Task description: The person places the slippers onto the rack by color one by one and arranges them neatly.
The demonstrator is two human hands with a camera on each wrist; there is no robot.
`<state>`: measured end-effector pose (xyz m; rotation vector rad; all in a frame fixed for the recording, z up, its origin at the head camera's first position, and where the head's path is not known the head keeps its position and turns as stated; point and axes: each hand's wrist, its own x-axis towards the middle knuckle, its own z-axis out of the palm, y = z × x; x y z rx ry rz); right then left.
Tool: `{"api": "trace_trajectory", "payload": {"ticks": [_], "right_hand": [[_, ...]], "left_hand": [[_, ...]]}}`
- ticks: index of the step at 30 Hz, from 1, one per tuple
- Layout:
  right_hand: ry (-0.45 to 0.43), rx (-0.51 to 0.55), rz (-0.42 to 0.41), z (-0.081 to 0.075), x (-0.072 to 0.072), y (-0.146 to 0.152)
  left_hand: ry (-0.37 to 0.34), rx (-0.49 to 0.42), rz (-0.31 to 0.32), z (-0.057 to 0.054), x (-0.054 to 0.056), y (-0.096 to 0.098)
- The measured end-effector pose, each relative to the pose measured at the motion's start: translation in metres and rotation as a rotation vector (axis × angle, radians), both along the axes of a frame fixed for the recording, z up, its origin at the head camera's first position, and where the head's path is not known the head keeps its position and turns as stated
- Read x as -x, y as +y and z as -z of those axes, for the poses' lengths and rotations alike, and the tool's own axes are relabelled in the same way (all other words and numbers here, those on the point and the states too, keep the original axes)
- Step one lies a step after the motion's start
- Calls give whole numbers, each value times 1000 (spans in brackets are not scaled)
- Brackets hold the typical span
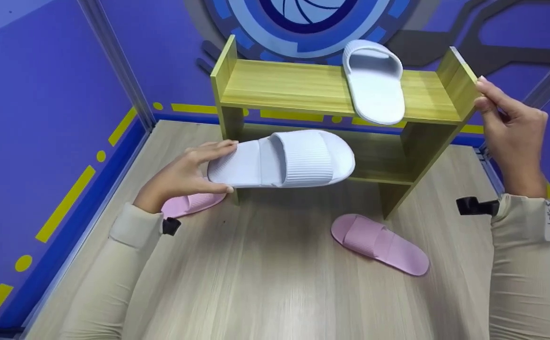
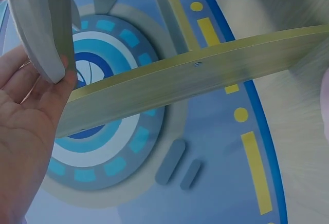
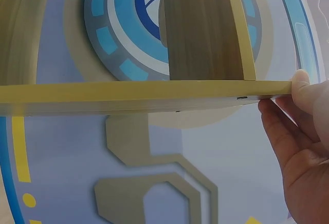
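Observation:
A white slide slipper (image 1: 303, 158) is held by its heel end in my left hand (image 1: 185, 172), thumb below and fingers above, its toe pointing right in front of the wooden shoe rack (image 1: 289, 87). In the left wrist view the slipper (image 2: 43, 23) shows edge-on between the fingers. My right hand (image 1: 516, 127) pinches the top edge of the rack's right side panel; the right wrist view shows thumb and fingers (image 3: 280, 136) on either side of that board. Another white slipper (image 1: 381, 89) lies on the top shelf toward the right, its heel at the front edge.
On the floor (image 1: 265, 274) a pink slipper (image 1: 379, 243) lies in front of the rack's right side. A second pink slipper (image 1: 199, 203) is partly hidden behind my left hand. Blue-purple wall panels (image 1: 48, 94) stand at the left and behind the rack.

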<state>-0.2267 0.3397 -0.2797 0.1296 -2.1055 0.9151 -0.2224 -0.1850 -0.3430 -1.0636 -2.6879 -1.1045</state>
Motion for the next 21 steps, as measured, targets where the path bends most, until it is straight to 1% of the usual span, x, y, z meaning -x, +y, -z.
{"api": "trace_trajectory", "payload": {"ticks": [4,11,13,19,21], "right_hand": [[-4,-4,1,2,3,3],[8,-19,-14,3,2,4],[13,-9,-21,3,2,4],[34,28,-33,0,0,-1],[34,22,-27,-1,-1,-3]], "left_hand": [[22,0,3,-6,1,-1],[43,-7,14,-18,3,-3],[55,-11,19,-21,4,-3],[81,-2,-1,-31,3,-3],[85,-3,-7,-33,3,-2]]}}
